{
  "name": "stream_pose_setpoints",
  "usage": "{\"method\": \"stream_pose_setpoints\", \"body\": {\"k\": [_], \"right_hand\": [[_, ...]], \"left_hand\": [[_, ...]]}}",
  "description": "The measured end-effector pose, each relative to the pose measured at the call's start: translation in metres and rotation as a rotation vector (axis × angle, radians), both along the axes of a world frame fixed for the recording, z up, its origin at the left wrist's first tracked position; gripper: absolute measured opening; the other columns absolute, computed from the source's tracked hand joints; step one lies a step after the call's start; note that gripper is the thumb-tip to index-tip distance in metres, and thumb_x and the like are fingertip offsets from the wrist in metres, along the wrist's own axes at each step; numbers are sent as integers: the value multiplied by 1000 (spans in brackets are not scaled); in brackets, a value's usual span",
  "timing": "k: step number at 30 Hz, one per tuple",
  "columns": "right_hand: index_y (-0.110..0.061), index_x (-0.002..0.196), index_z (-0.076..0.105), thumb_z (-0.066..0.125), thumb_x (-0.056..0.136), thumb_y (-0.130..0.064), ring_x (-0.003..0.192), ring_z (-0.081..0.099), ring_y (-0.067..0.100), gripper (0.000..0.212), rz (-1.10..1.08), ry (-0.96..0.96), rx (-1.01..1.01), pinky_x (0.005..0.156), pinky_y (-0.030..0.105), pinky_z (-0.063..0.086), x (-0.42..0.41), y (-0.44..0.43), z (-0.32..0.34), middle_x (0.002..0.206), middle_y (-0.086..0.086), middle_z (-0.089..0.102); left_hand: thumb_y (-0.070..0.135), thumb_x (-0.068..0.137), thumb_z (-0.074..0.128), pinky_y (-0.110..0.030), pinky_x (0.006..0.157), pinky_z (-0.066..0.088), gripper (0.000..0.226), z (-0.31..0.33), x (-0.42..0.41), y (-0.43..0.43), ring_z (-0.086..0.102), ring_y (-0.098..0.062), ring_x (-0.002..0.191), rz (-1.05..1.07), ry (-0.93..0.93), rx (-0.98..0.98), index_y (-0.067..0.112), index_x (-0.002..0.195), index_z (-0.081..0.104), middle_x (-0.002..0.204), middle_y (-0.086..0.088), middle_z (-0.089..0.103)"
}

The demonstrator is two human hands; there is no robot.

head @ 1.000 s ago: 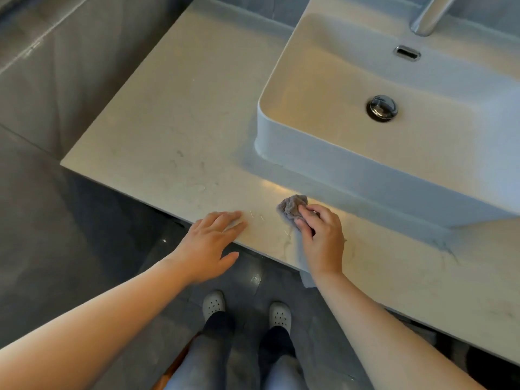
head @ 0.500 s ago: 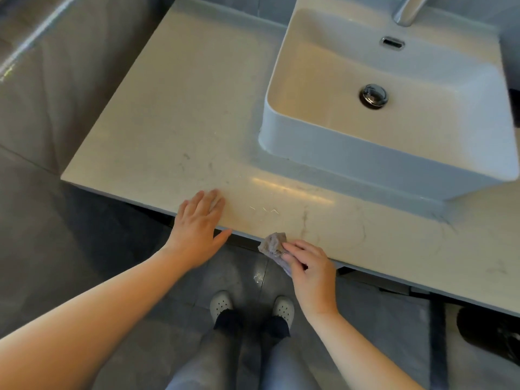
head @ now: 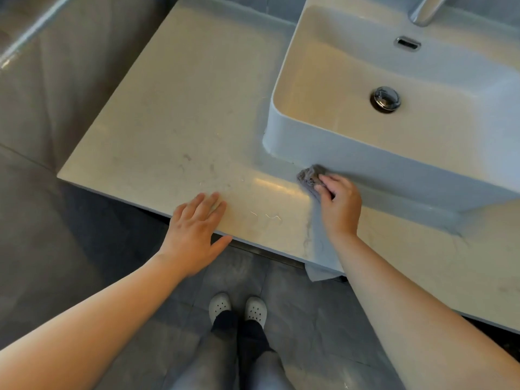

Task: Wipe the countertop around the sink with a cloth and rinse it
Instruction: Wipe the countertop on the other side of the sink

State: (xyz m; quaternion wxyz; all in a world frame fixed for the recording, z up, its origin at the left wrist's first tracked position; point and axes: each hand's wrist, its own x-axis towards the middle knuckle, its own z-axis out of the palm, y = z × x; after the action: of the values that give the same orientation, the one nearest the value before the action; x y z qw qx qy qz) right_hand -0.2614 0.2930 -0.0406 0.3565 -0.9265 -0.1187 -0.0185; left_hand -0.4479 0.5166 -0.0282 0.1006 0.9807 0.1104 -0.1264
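Observation:
A pale stone countertop [head: 174, 114] carries a white rectangular vessel sink [head: 365, 170] at the right. My right hand [head: 340, 208] presses a small crumpled grey cloth [head: 309, 177] onto the counter, right against the foot of the sink's front wall near its left corner. My left hand [head: 194, 226] lies flat with fingers spread on the counter's front edge, to the left of the cloth, holding nothing. A few thin hairs or streaks show on the counter between the two hands.
The sink has a chrome drain plug [head: 386, 98], an overflow slot [head: 408, 43] and a faucet spout [head: 423, 9] at the top right. A grey tiled wall [head: 56, 80] bounds the counter's left. My feet in pale clogs [head: 237, 309] stand on the dark floor below.
My right hand has swept the cloth from the counter's front edge back up to the base of the sink. The left hand has stayed on the front edge.

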Motion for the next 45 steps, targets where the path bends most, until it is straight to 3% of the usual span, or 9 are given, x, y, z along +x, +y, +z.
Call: {"method": "stream_pose_setpoints", "body": {"k": [15,25,30,33,35,38,42,45], "right_hand": [[-13,113,70,63,87,-8,107,55,24,27,146,-22,64,94,21,36,-2,29,-10,116,2,66],[-13,108,72,71,81,-3,100,60,21,29,315,-32,47,90,26,42,-93,5,-10,108,3,70],[-18,108,72,70,83,-8,103,59,18,27,359,99,56,91,16,36,-120,0,-4,109,-3,70],[-21,107,73,68,84,-9,104,58,9,26,378,238,106,91,12,41,-130,-4,4,107,-14,66],[-21,107,73,67,85,-11,103,59,3,25,337,269,177,93,17,46,-132,-7,16,106,-16,67],[-19,109,71,63,86,-19,103,61,3,25,231,165,256,93,18,47,-114,-1,34,108,-9,70],[-12,110,71,68,85,-12,102,60,10,25,128,16,212,93,12,43,-55,24,41,109,-3,69],[-10,107,72,67,85,-8,103,61,21,23,85,-1,120,92,24,43,-16,43,29,108,4,71]], "left_hand": [[65,85,26,-48,115,16,76,-6,-1,-4,14,-28,145,26,-7,16,20,146,32,157,-2,20],[67,80,15,-40,116,12,79,9,2,7,10,-19,145,17,12,-77,28,148,25,158,6,15],[54,93,39,-34,117,4,67,14,1,8,-1,-16,146,-18,56,-81,27,151,15,159,7,3],[50,94,42,-34,117,7,65,16,-2,8,3,-17,146,11,19,-132,24,150,22,159,3,8],[47,94,45,-35,117,9,63,18,-5,10,5,-19,146,40,-6,-145,22,149,26,159,1,12],[46,94,44,-35,117,6,63,19,-9,19,3,-21,146,58,-5,-111,21,149,25,159,0,12],[48,94,42,-40,117,7,66,19,-5,38,3,-25,146,82,2,-75,19,150,22,159,-3,12],[53,94,37,-46,118,4,71,18,-2,57,-1,-27,146,94,57,-2,20,151,11,160,-5,5]]}}
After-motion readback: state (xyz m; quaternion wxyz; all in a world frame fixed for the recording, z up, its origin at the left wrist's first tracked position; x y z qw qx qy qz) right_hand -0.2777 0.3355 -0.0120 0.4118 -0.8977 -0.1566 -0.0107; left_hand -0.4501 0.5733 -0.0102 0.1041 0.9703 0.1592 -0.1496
